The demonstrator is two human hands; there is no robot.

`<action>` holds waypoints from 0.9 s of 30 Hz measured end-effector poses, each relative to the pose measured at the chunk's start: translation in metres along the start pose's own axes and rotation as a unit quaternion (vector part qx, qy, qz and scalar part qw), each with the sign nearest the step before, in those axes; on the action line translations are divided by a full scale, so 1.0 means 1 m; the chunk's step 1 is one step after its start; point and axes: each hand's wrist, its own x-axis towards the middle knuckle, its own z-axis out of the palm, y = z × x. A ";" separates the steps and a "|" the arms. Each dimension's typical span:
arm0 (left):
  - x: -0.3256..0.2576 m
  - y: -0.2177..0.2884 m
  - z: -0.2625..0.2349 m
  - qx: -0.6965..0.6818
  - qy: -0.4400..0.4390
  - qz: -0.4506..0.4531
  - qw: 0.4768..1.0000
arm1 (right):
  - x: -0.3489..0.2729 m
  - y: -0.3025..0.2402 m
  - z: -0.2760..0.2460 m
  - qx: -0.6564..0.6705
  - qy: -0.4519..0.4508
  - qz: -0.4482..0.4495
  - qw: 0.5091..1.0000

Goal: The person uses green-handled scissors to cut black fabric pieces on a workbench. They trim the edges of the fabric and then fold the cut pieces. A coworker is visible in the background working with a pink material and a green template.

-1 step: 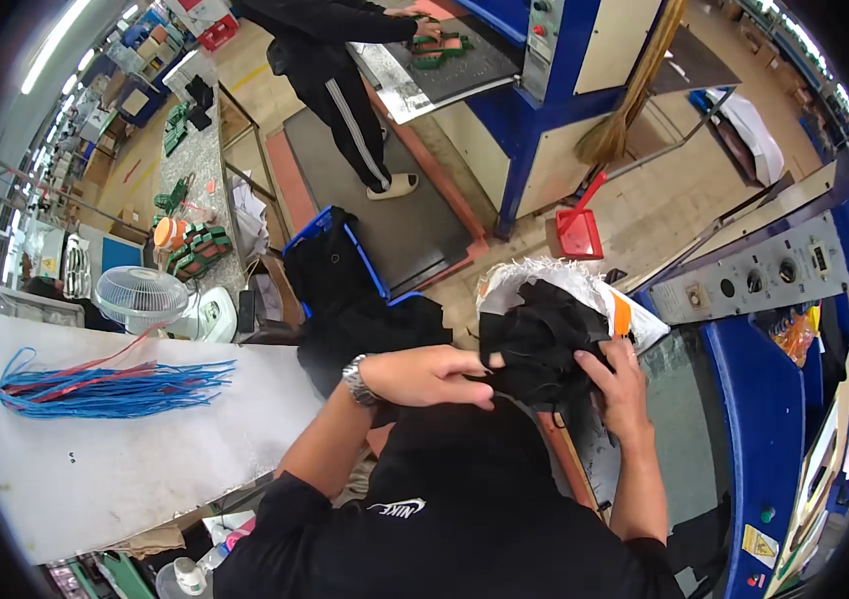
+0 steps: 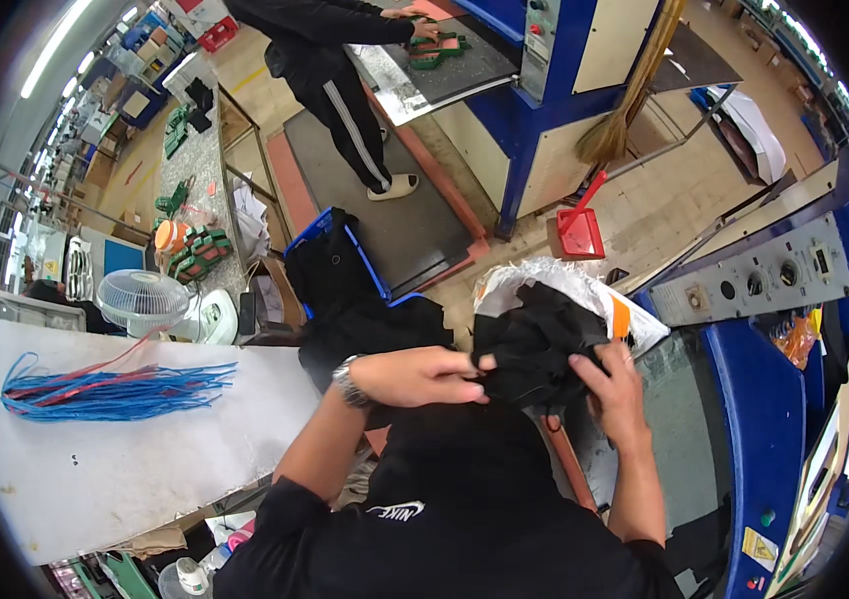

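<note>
Little has moved since the earlier frame: the bundle of black fabric pieces (image 2: 534,344) is held in the same place, in front of the chest and above a white plastic bag (image 2: 584,290), and only the fingers have shifted slightly on it. The left hand (image 2: 420,376), with a metal watch (image 2: 347,381) at the wrist, is closed over the bundle's left edge, its grip pinched on a fold. The right hand (image 2: 616,389) is pressed against the right side, fingers spread and curled around the cloth, so both grips are shut on the same bundle.

The step in hand appears to be sorting or separating the black pieces. The next move is judged to call for one layer to be peeled free while the rest is kept pinched, since the limp cloth clings together.

Outward from the hands, a blue crate (image 2: 340,250) heaped with more black fabric is seen just beyond the left hand. To the left, a white desk (image 2: 125,469) carries a bunch of blue and red cords (image 2: 110,389), and a small white fan (image 2: 145,299) stands behind it. At the right, a blue machine with a grey control panel (image 2: 764,270) crowds the elbow. Further off, another person (image 2: 345,70) stands working at a blue press, near a red dustpan (image 2: 579,230) and a broom (image 2: 624,110).
</note>
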 end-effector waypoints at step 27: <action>0.175 -0.078 -0.023 0.239 0.409 0.020 0.880 | 0.018 0.070 0.063 -0.081 -0.094 0.085 0.989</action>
